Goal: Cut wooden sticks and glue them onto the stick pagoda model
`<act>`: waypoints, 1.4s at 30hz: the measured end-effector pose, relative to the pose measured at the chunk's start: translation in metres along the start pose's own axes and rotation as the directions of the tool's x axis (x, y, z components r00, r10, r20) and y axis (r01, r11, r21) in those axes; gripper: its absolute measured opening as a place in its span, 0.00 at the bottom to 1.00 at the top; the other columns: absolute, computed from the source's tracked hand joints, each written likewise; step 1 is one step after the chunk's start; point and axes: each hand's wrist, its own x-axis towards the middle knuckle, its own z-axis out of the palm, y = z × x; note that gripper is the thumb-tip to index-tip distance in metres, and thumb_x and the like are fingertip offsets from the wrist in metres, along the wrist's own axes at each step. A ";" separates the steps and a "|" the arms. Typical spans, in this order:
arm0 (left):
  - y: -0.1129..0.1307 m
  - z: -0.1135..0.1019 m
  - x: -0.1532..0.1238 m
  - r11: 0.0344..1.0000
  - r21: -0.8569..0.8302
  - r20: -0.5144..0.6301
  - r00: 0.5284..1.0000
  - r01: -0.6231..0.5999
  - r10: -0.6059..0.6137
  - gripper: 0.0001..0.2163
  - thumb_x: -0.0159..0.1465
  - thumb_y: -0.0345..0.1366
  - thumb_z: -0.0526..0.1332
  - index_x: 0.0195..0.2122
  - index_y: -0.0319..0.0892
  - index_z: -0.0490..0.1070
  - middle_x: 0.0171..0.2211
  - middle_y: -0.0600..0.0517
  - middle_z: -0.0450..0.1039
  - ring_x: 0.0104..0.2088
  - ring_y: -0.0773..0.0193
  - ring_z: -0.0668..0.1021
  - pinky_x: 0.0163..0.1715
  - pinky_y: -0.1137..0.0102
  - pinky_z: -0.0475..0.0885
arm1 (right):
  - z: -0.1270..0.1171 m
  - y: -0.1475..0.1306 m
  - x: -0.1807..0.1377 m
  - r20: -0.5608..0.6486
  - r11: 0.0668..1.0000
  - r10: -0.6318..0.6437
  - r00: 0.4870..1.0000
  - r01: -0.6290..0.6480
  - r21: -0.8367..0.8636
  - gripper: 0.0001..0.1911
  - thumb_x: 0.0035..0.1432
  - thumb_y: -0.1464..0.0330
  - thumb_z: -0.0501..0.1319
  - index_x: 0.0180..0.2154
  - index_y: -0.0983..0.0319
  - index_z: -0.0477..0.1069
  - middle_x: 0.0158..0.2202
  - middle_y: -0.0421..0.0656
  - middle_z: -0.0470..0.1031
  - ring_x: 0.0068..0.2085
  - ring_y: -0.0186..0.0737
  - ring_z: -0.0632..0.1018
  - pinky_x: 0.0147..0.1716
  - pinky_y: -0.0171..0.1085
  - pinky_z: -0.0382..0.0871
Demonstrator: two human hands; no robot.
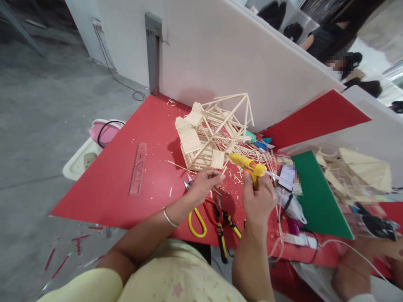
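Observation:
My right hand (260, 199) is wrapped round a yellow hot glue gun (245, 162), a clear glue stick poking out of its back. Its nozzle points left, at the near corner of a model (190, 136) built of thin wooden sticks, with slatted panels and an open frame on top. Close to that same corner, my left hand (206, 183) pinches a short wooden stick (224, 170) between thumb and fingers. Below the left hand lie scissors (197, 224) with red and yellow handles, partly covered by the wrist, and black-and-yellow pliers (221, 243).
A clear ruler (137, 170) lies left on the red table (103, 188), among stick scraps. Loose sticks (252, 153) pile behind the model, against a white partition (220, 54). Rightward are a phone (287, 176), a green board (321, 197) and another person's arm (359, 260).

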 end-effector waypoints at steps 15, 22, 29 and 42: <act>-0.009 0.005 0.009 0.999 0.033 -0.041 0.999 -0.014 0.016 0.18 0.50 0.47 0.74 0.27 0.38 0.73 0.22 0.53 0.72 0.18 0.74 0.70 0.19 0.76 0.60 | -0.003 -0.001 0.000 0.013 1.000 -0.026 1.000 0.026 -0.007 0.21 0.67 0.52 0.53 0.32 0.61 0.70 0.30 0.45 0.72 0.34 0.41 0.71 0.35 0.37 0.60; -0.014 0.011 0.014 1.000 0.023 -0.066 0.998 -0.021 0.022 0.20 0.50 0.50 0.73 0.28 0.38 0.72 0.21 0.54 0.72 0.16 0.73 0.69 0.16 0.76 0.58 | -0.005 0.000 -0.003 -0.011 0.995 -0.085 0.996 0.084 -0.045 0.19 0.67 0.54 0.55 0.33 0.61 0.73 0.29 0.45 0.73 0.32 0.43 0.72 0.34 0.38 0.59; -0.016 0.015 0.013 0.999 -0.005 -0.084 0.995 -0.048 0.048 0.20 0.49 0.49 0.74 0.28 0.38 0.72 0.20 0.55 0.70 0.17 0.73 0.69 0.17 0.75 0.60 | -0.005 0.001 -0.011 0.014 0.993 -0.113 0.993 0.114 -0.015 0.17 0.66 0.56 0.55 0.37 0.62 0.74 0.34 0.48 0.74 0.36 0.43 0.73 0.35 0.38 0.61; -0.001 0.021 0.018 0.995 -0.102 -0.044 0.999 0.012 -0.016 0.17 0.47 0.43 0.76 0.25 0.36 0.72 0.21 0.52 0.71 0.18 0.73 0.69 0.18 0.74 0.58 | -0.005 -0.001 -0.011 0.012 0.996 -0.087 0.996 0.088 -0.024 0.15 0.66 0.58 0.56 0.37 0.61 0.74 0.34 0.47 0.74 0.36 0.43 0.73 0.34 0.38 0.60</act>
